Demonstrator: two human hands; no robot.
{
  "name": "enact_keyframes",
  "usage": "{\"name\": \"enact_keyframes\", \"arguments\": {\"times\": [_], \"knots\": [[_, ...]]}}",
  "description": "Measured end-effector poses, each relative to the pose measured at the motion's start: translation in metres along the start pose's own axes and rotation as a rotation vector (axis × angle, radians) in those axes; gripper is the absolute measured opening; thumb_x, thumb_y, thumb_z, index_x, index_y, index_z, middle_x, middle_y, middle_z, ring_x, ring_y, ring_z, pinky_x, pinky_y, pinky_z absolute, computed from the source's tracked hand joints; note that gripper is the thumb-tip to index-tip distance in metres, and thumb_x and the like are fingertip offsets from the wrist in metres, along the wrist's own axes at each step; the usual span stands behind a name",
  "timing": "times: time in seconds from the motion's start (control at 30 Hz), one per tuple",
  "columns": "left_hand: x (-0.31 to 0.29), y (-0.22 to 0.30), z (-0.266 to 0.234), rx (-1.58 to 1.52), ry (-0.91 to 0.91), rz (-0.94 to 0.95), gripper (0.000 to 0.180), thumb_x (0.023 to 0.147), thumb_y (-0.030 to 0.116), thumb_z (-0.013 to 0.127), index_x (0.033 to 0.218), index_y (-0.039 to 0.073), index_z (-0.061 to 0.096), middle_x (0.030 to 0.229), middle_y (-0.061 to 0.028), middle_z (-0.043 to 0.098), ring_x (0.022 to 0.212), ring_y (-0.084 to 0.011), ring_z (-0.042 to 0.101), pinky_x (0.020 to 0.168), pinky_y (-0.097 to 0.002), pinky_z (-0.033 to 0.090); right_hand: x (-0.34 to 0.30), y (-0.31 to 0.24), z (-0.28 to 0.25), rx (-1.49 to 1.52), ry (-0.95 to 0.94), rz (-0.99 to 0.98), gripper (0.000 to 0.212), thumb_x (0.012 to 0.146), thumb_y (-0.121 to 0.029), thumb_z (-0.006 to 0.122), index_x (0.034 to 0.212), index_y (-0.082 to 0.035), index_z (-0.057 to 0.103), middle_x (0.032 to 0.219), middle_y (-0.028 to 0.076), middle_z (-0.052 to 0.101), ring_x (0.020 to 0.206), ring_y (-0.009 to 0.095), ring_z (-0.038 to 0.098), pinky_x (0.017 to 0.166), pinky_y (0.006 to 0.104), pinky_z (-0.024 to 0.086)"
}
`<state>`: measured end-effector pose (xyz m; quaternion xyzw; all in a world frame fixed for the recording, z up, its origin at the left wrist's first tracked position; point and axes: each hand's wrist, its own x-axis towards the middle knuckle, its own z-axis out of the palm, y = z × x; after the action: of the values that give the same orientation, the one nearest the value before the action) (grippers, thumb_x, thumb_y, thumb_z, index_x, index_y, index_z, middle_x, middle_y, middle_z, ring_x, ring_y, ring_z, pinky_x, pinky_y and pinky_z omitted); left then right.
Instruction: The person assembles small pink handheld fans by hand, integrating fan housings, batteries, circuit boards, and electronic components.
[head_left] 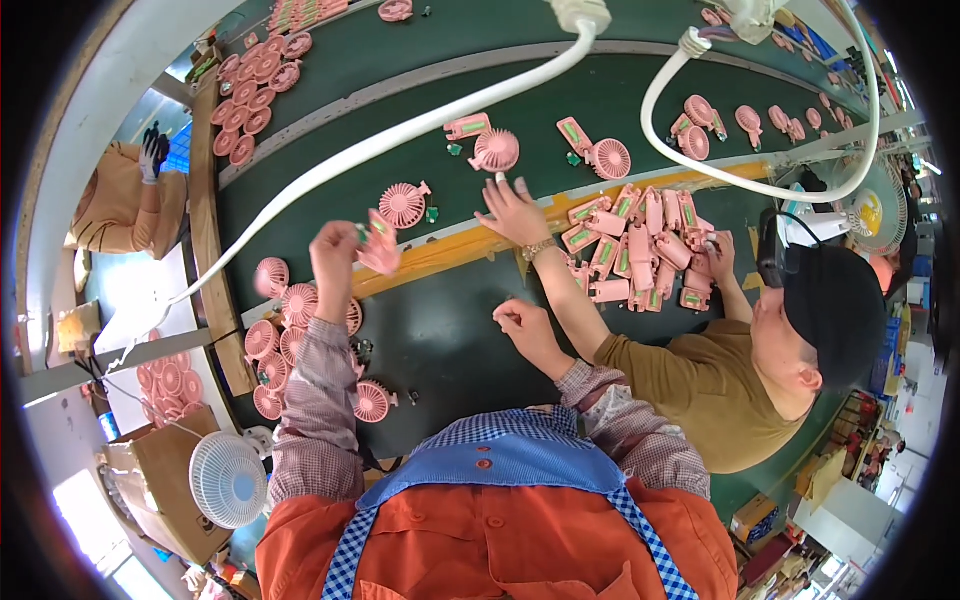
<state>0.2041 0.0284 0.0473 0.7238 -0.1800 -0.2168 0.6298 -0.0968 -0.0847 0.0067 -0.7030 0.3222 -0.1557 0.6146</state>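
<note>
My left hand (pixel 333 258) is raised at the near edge of the green belt, its fingers closed on a pink fan handle shell (pixel 380 246) with a green part on it, smeared by motion. Just beyond it a round pink fan head (pixel 403 205) lies on the belt beside a small green piece (pixel 432 214). Over the dark tabletop (pixel 440 345) hovers my right hand (pixel 530 332), fingers curled together. Whatever they may pinch is too small to make out. Several pink fan heads (pixel 299 304) lie around my left forearm, partly hidden by it.
At my right a co-worker reaches one hand (pixel 515 212) to a fan head (pixel 496 150) on the belt; the other touches a heap of pink handle shells (pixel 640 245). A white cable (pixel 400 138) hangs across the view. A white desk fan (pixel 228 480) stands at lower left.
</note>
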Motion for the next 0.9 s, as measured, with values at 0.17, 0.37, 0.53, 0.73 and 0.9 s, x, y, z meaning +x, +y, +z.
{"name": "enact_keyframes", "arguments": {"times": [0.17,0.37,0.53,0.73,0.9], "knots": [[0.071,-0.019,-0.018,-0.192,0.114,0.07,0.009,0.088,0.006,0.051,0.087,0.0,0.058,0.075,-0.0038,0.06,0.061,-0.0106,0.057,0.054,-0.0209,0.044,-0.011,0.026,0.004,-0.16,-0.085,0.047,0.005,0.076,-0.006,0.06,0.077,-0.001,0.06,0.071,0.012,0.06,0.066,0.023,0.06,0.06,0.0327,0.047],[0.106,-0.016,0.021,-0.707,0.176,-0.233,0.017,0.088,0.007,0.048,0.1,-0.003,0.056,0.095,-0.0186,0.065,0.072,-0.0185,0.064,0.057,-0.0235,0.05,-0.022,0.057,-0.01,-0.356,-0.09,0.133,0.008,0.076,-0.011,0.058,0.078,-0.003,0.061,0.079,0.013,0.061,0.076,0.032,0.06,0.068,0.0405,0.048],[0.129,-0.1,-0.033,-0.699,0.34,-0.333,0.017,0.09,0.008,0.045,0.101,-0.001,0.055,0.097,-0.0126,0.063,0.074,-0.0214,0.063,0.063,-0.0259,0.053,-0.023,0.061,-0.012,-0.437,-0.15,0.145,0.009,0.076,-0.012,0.058,0.08,-0.005,0.062,0.083,0.014,0.062,0.08,0.032,0.06,0.071,0.0419,0.048],[0.108,-0.13,-0.042,-0.619,0.361,-0.472,0.017,0.09,0.008,0.045,0.101,0.0,0.055,0.09,-0.0116,0.062,0.075,-0.0227,0.064,0.062,-0.0281,0.053,-0.035,0.067,-0.018,-0.512,-0.223,0.182,0.009,0.074,-0.012,0.058,0.08,-0.005,0.063,0.083,0.014,0.061,0.08,0.032,0.059,0.071,0.042,0.048],[0.083,-0.151,-0.095,-0.351,0.195,-0.367,0.024,0.083,0.005,0.055,0.106,-0.001,0.05,0.085,-0.0098,0.06,0.072,-0.0192,0.062,0.059,-0.0253,0.049,-0.032,0.068,-0.005,-0.501,-0.217,0.091,0.01,0.074,-0.011,0.058,0.079,-0.005,0.062,0.081,0.014,0.061,0.079,0.033,0.059,0.071,0.0422,0.048]]}}
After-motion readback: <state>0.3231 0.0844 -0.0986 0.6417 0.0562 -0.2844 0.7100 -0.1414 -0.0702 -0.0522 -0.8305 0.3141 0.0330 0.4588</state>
